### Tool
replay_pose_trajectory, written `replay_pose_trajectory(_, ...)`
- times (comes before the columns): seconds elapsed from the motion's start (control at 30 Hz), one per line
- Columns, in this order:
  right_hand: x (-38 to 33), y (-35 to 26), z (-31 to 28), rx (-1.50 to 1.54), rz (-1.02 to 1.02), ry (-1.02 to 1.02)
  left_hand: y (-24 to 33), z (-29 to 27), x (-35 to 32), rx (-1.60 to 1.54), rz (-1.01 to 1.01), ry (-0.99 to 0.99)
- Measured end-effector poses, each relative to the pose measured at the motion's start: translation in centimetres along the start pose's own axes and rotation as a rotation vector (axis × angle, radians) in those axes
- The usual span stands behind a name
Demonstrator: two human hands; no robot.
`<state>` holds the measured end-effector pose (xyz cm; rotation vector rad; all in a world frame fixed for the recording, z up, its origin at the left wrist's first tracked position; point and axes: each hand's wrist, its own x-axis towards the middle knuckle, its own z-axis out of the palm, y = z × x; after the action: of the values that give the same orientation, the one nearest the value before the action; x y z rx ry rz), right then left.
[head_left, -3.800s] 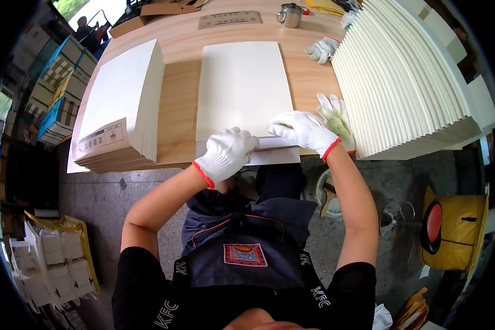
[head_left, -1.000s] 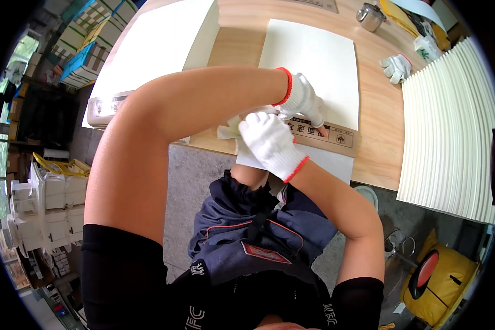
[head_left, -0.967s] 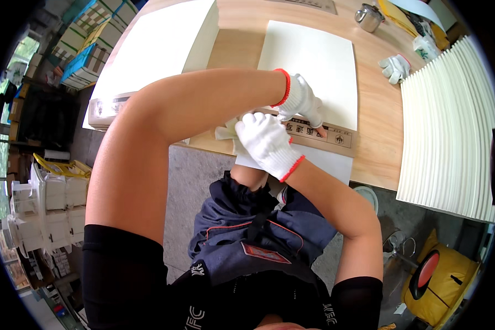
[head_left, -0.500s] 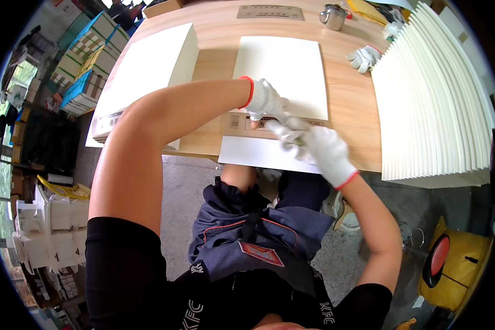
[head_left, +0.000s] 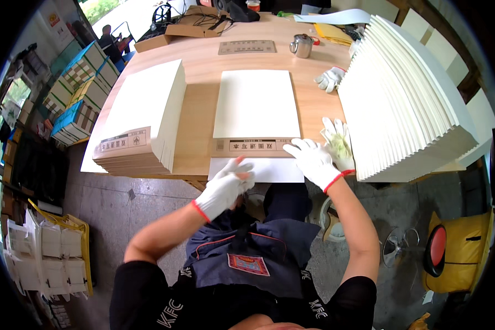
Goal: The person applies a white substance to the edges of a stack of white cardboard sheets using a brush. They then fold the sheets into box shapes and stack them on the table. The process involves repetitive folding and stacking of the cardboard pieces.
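Observation:
A white paper pad (head_left: 256,104) lies flat on the table before me, a brown printed band (head_left: 247,147) across its near end. Below the band, a white sheet (head_left: 269,173) reaches the table edge. My left hand (head_left: 224,188), in a white glove with bare fingertips showing, hovers at the sheet's left corner. Its fingers are apart and hold nothing. Gloved too, my right hand (head_left: 314,162) is open, fingers spread at the right end of the band. Close beside it lies a loose, stained glove (head_left: 340,146), palm up.
Banded pads (head_left: 143,104) are stacked on the left. A tall stack of white boards (head_left: 401,110) stands at right. Farther back are another glove (head_left: 330,80), a metal mug (head_left: 301,46), a loose brown band (head_left: 246,47) and an open cardboard box (head_left: 195,26).
My hands, earlier together over the band, are now apart. The left has drawn back toward me. The stained glove now lies right of my right hand. The view takes in more of the far table.

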<state>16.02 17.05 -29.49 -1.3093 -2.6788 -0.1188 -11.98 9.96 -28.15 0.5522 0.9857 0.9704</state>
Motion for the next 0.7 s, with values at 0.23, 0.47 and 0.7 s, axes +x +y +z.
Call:
replay_pose_trajectory(0.23, -0.9, 1.0, 1.8, 0.08, 0.02, 0.1, 2.6, -0.4, 1.2, -0.655, -0.001, 0.319)
replay_pose_trajectory(0.47, -0.5, 1.1, 1.1, 0.27, 0.053, 0.162, 1.8, -2.9, 6.1, -0.516, 0.052, 0.249)
replay_pose_trajectory(0.7, 8.2, 6.5, -0.2, 1.372, 0.975, 0.126, 5.5, -2.6, 7.2, -0.354, 0.027, 0.404)
